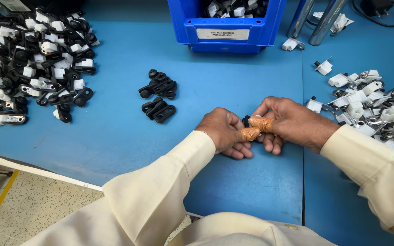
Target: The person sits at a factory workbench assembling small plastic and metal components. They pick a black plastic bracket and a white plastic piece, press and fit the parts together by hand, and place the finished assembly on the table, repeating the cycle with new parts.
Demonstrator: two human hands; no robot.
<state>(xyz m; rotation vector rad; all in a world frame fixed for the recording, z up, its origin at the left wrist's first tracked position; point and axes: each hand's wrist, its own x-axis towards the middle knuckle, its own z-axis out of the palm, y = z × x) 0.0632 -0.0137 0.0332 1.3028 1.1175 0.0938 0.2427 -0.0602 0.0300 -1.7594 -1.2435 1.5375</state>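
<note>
My left hand and my right hand meet at the middle of the blue table. Both thumbs are wrapped in brown tape and press together over a small black plastic part, mostly hidden between the fingers. Only a dark edge of it shows behind the thumbs. Cream sleeves cover both arms.
Two small clusters of black plastic parts lie left of my hands. A large heap of black-and-white assembled pieces fills the far left. White pieces with metal clips are spread at the right. A blue bin stands at the back, metal rods beside it.
</note>
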